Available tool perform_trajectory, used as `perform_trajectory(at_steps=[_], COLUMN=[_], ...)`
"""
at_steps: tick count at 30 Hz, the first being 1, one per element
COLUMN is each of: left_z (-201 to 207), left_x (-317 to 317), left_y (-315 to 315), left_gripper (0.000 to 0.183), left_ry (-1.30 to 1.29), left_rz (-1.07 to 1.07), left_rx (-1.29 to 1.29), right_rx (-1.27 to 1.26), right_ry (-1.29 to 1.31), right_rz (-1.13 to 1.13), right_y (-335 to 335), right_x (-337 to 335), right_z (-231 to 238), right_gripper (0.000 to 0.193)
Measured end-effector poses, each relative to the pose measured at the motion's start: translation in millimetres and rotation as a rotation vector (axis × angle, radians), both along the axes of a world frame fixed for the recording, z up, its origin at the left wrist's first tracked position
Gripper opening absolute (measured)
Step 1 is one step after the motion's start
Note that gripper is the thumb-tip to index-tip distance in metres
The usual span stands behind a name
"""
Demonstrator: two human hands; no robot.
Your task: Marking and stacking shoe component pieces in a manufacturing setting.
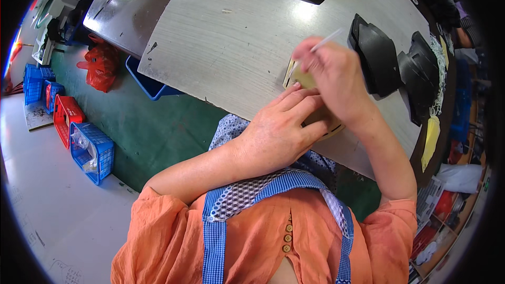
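One of our hands, the left hand [281,126], lies spread on the olive, pale-edged piece [304,78] beneath it, while our right hand [341,76] grips a thin white stick [327,40] over it, and we judge work underway, its completed and remaining portions hidden beneath both.

A thin whitish stick [327,40], slightly blurred, slants up and to the right from the fingers of a right hand [334,73], above an olive-coloured piece [306,80] edged in pale cream. The piece lies at the near edge of a grey worktop [226,47], beneath a left hand [281,123]; the two hands cover most of it, hiding its full shape.
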State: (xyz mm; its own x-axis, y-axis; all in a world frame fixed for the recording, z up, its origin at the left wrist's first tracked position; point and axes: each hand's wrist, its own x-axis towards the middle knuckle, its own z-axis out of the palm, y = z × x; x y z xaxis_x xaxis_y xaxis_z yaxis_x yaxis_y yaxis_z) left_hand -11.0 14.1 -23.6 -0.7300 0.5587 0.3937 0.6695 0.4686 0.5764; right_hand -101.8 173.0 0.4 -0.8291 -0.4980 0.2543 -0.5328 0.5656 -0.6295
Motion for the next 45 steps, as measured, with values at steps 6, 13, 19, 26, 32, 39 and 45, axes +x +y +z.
perform_trajectory(at_steps=[6,13,19,26,32,39,45], left_z=[0.8,3.0,16.4,21.9,6.3,22.2,11.9], left_x=[1.9,-2.5,-24.8,-74.9,-151.4,-58.2,1.9], left_y=[-0.8,-1.3,-3.9,-0.2,-50.0,-58.3,-21.3], left_gripper=[0.032,0.032,0.028,0.062,0.079,0.067,0.044], left_ry=[0.016,0.026,0.029,-0.048,0.236,0.022,0.008], left_rz=[0.046,0.051,0.007,-0.201,0.199,-0.041,0.023], left_rx=[-0.037,-0.028,-0.113,-0.089,-0.189,-0.342,0.008], right_rx=[-0.037,0.092,0.101,0.032,-0.005,-0.123,-0.343], right_ry=[-0.049,-0.209,-0.127,0.086,-0.035,0.020,-0.391], right_rz=[-0.176,-0.215,-0.090,-0.242,-0.656,-0.672,-0.556], right_y=[30.7,63.4,66.0,50.2,103.3,146.2,86.7], right_x=[17.6,81.9,89.1,67.7,34.9,59.0,98.9], right_z=[11.5,28.7,25.2,2.4,28.6,24.9,11.7], right_gripper=[0.021,0.019,0.017,0.018,0.013,0.020,0.013])
